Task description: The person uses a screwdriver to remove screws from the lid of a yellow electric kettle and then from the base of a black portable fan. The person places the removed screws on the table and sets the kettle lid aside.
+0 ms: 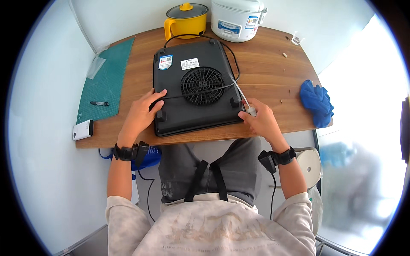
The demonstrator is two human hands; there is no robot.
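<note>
A black induction cooker (pixel 173 113) lies on the table with its underside up, showing a round fan grille, stubby feet and two paper labels. A black power cord (pixel 231 51) loops round its far and right sides and crosses the grille toward my left hand (pixel 142 112). That hand grips the cooker's left edge, thumb and index finger on the underside, the cord between them. My right hand (pixel 262 120) holds the near right corner with the thumb on the edge. Against its fingers lies a white plug-like piece (pixel 252 111) with a thin pale strip (pixel 240 91) running up from it.
Behind the cooker stand a yellow pot (pixel 186 26) with a glass lid and a white rice cooker (pixel 236 25). A green cutting mat (pixel 102 81) with a pen (pixel 99 103) is left, near a white box-shaped device (pixel 83 130). A blue cloth (pixel 316 103) lies at the right edge.
</note>
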